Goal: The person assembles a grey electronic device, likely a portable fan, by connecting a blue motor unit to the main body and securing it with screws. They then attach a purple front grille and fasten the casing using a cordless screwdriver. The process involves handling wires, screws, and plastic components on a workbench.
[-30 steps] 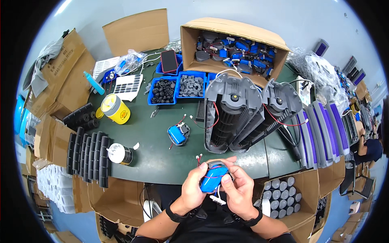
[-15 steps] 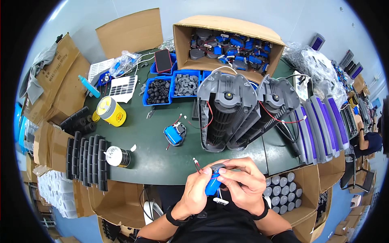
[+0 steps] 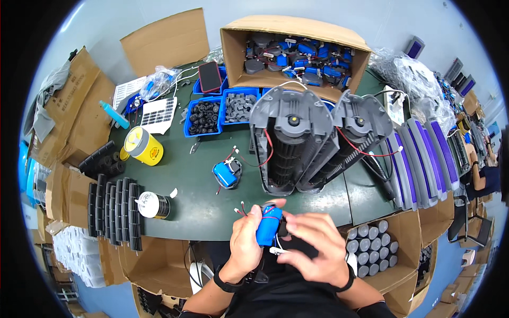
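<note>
Low at the table's front edge, my left hand (image 3: pixel 246 245) is closed around a blue battery pack (image 3: pixel 269 227) with a dark grey part against it. Thin red and white wires cross the pack, and a small white connector (image 3: pixel 276 250) hangs at its lower end. My right hand (image 3: pixel 317 248) is just to the right with fingers apart, its thumb near the connector; whether it touches the pack I cannot tell. A similar blue pack in a grey holder (image 3: pixel 227 174) lies farther up the table. Beyond my hands stand two grey fan housings (image 3: pixel 291 138) with red wires.
A cardboard box (image 3: pixel 297 24) of blue packs stands at the back, near blue bins (image 3: pixel 203 117) of small parts. Purple-grey panels (image 3: pixel 419 164) line the right. On the left are a yellow tub (image 3: pixel 144 147), a white can (image 3: pixel 154 205) and black ribbed rollers (image 3: pixel 114 209).
My right hand has let go of the wires on the pack and spread its fingers. The pack has shifted left and turned more upright in my left hand.
</note>
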`<state>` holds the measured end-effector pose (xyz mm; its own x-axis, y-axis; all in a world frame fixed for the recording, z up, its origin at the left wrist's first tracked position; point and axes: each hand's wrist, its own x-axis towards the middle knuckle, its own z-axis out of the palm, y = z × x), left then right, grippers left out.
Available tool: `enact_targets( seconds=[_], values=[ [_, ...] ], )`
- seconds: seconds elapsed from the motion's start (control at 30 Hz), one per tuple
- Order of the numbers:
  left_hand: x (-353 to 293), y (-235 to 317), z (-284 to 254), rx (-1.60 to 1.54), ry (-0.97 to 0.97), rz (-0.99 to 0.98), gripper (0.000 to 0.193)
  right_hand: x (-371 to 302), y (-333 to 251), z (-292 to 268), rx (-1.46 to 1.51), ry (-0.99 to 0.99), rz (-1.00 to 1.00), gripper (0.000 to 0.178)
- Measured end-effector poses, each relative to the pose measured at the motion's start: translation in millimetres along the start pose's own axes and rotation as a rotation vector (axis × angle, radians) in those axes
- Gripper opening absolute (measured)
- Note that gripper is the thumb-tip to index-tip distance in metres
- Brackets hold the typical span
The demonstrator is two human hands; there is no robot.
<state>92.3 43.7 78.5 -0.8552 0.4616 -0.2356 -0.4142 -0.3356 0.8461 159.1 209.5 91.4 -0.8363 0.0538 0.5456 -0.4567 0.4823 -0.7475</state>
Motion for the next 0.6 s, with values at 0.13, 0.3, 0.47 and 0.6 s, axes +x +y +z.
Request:
enact_targets(
  seconds=[0.13,0.3,0.47,0.6],
  values=[
    [4.2,-3.9,4.3,0.027,-0.058,0.016,0.066,-20.5,-3.4,17.7,-0.151,0.006,-0.042,0.057],
    [-3.4,-11.5,0.6,0.073,-0.114,0.107,0.062,-10.1,-2.4,19.6,-0.096,0.146,0.089,0.029],
    [-3.2,-15.8,13.1,-0.028,-0.042,0.146,0.062,-17.7,15.6,35.6,0.163,0.253,0.14,0.026],
    [-5.4,-26.6,19.4,0.039,0.039,0.245,0.062,-23.3,18.2,56.3,0.44,0.365,0.257,0.03]
  ],
)
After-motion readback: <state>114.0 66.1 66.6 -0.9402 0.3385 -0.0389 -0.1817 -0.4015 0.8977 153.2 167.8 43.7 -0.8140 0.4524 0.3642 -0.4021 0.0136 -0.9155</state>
